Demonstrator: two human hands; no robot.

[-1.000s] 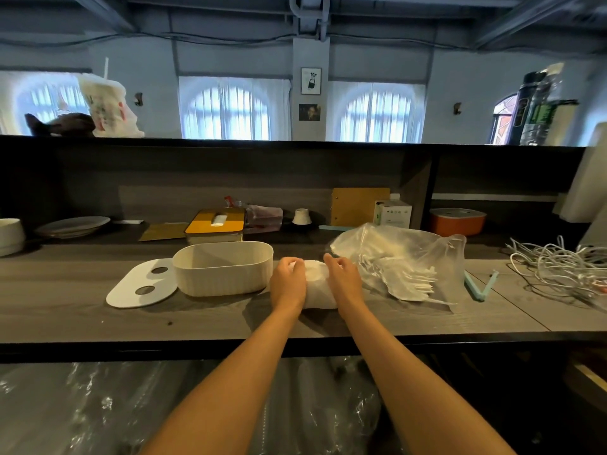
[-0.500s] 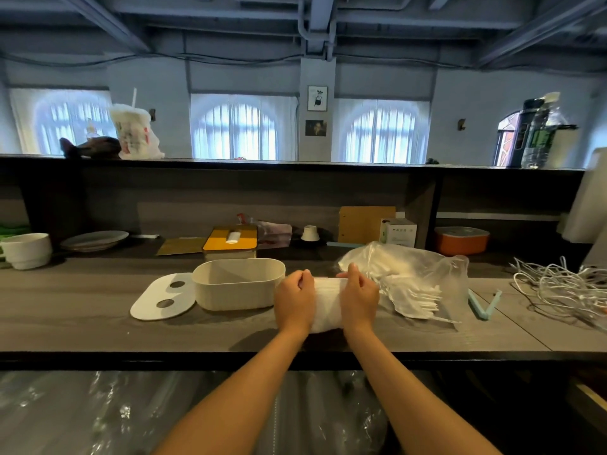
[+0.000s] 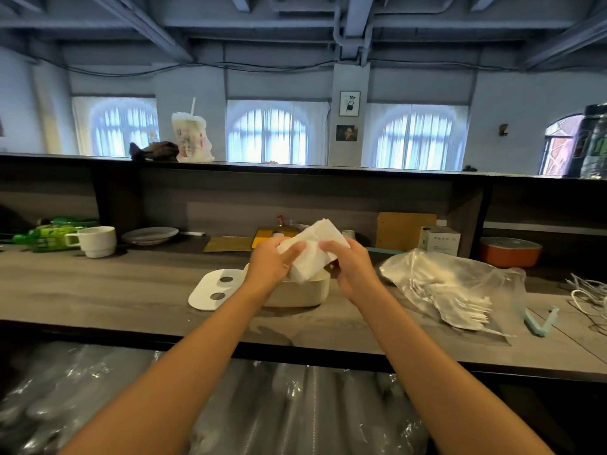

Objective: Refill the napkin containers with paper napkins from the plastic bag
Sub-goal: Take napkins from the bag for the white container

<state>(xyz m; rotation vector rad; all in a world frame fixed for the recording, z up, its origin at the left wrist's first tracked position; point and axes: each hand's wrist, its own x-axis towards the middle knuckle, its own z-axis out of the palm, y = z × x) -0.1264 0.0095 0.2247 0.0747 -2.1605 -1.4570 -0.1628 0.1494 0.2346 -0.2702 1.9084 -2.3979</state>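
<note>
Hands are seen raised together over the counter (image 3: 98, 300): a stack of napkins (image 3: 315, 251) is gripped from the left by the left hand (image 3: 274, 266) and from the right by the right hand (image 3: 353, 269), fingers curled round its edges. The stack is held tilted, its lower end just above the open napkin container (image 3: 308, 292). On the right, well apart, the plastic bag (image 3: 450, 290) is left lying with more napkins inside. Beside the container on the left, the lid (image 3: 213, 290) is laid flat. The task is judged underway: napkins are taken out but not yet seated, and the lid is not yet fitted.
</note>
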